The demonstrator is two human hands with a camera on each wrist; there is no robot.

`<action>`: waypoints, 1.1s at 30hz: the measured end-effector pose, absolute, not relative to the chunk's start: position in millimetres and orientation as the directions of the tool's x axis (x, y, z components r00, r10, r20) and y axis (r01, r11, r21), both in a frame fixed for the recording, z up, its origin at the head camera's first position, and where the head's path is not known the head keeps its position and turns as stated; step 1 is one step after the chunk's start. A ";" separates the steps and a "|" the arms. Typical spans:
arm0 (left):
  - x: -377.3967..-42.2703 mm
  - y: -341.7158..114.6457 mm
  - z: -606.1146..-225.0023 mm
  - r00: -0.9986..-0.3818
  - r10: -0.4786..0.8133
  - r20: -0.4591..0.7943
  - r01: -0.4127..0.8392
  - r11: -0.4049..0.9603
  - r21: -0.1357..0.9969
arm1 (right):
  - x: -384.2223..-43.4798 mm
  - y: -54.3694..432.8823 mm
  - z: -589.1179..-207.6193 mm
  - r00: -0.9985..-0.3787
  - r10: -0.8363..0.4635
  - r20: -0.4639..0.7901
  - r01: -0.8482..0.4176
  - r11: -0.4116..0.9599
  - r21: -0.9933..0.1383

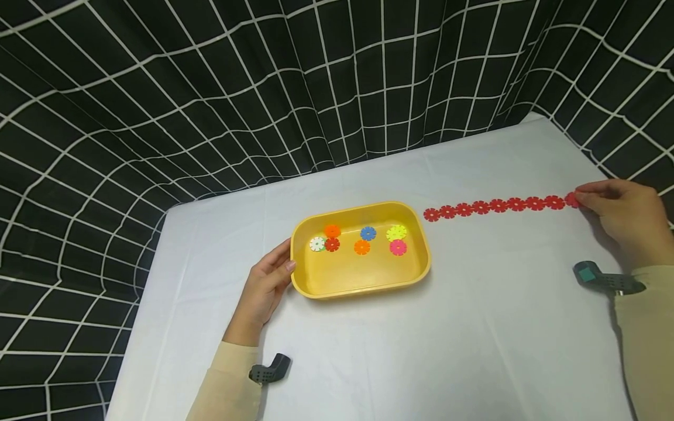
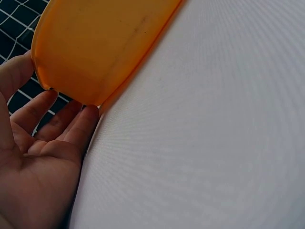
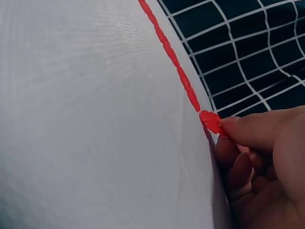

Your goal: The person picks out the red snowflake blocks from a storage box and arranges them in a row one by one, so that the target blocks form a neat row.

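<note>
A long row of red notched plastic discs (image 1: 498,205) lies on the white cloth right of a yellow tray (image 1: 337,290). My right hand (image 1: 629,216) pinches the disc (image 3: 209,121) at the row's right end between thumb and fingers. That disc stands tilted in the right wrist view. My left hand (image 1: 267,285) holds the tray's left end, thumb at the rim and fingers against the outer wall. Inside the tray lie loose discs, among them a white one (image 1: 317,244), a blue one (image 1: 368,233), a pink one (image 1: 398,248) and a yellow one (image 1: 396,233).
White cloth (image 1: 474,339) covers the table. Behind it and at the sides hangs a black curtain (image 1: 368,76) with a white grid. Dark wrist-worn devices sit at the left cuff (image 1: 270,369) and the right cuff (image 1: 605,279).
</note>
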State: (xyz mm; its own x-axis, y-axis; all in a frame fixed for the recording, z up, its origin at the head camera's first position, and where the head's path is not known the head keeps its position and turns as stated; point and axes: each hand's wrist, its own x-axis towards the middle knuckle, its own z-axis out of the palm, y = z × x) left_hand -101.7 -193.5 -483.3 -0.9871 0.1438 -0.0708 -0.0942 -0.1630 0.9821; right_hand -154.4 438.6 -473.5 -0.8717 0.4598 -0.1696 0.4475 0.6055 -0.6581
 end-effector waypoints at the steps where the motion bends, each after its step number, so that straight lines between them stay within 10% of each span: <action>1: -101.8 -193.5 -483.4 -0.987 0.144 -0.070 -0.093 -0.161 0.983 | -154.2 438.7 -473.5 -0.871 0.460 -0.174 0.450 0.603 -0.659; 33: -102.6 -194.6 -485.7 -0.987 0.148 -0.066 -0.090 -0.160 0.983 | -153.3 438.2 -470.9 -0.862 0.490 -0.129 0.386 0.470 -0.794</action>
